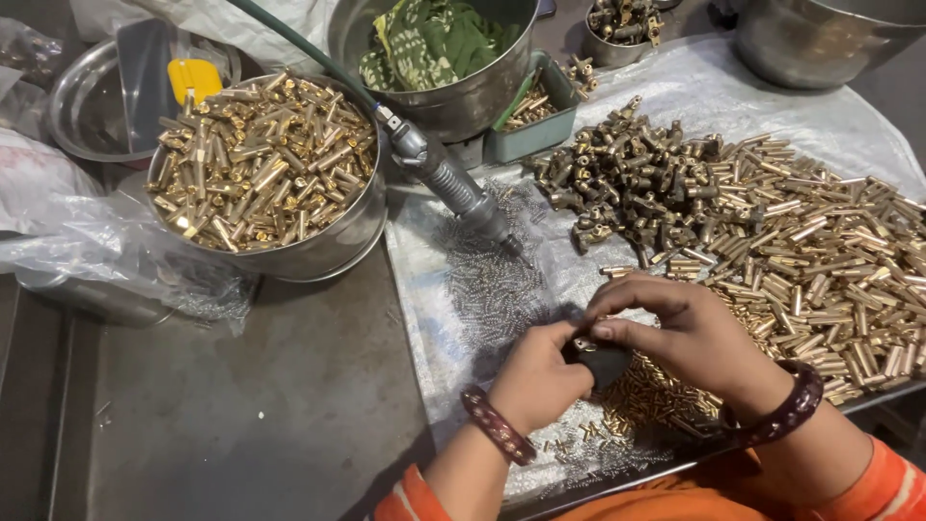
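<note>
Both hands meet at the near edge of the table over a small black block [606, 363]. The left hand [535, 378] is curled against the block's left side, fingers folded tight; what lies inside that fist is hidden. The right hand [690, 333] arches over the block from the right, thumb and forefinger pinched narrow on a small metal piece [583, 342] at its top. The piece is too small to identify, and most of the block is covered by the two hands. Each wrist carries a dark red bangle, and orange sleeves are cut off by the lower frame edge.

Under the hands lies a creased plastic sheet [704, 92]. A scatter of small steel springs [487, 280] sits just beyond the left hand. A heap of brass tubes [820, 260] fills the right side and runs out of frame. A darker pile of brass fittings [627, 183] lies beyond it, touching the tubes.

A grey pneumatic tool [453, 183] rests tilted, tip down on the sheet, its green hose [289, 39] leading up and out of view. To the left, a steel bowl [328, 246] is piled with brass tubes. Behind stand a steel pot [463, 101] holding green patterned cloth [434, 39], a small green tray [545, 130] and a steel pan, partly cut off. Clear plastic bags [87, 241] lie at far left.
</note>
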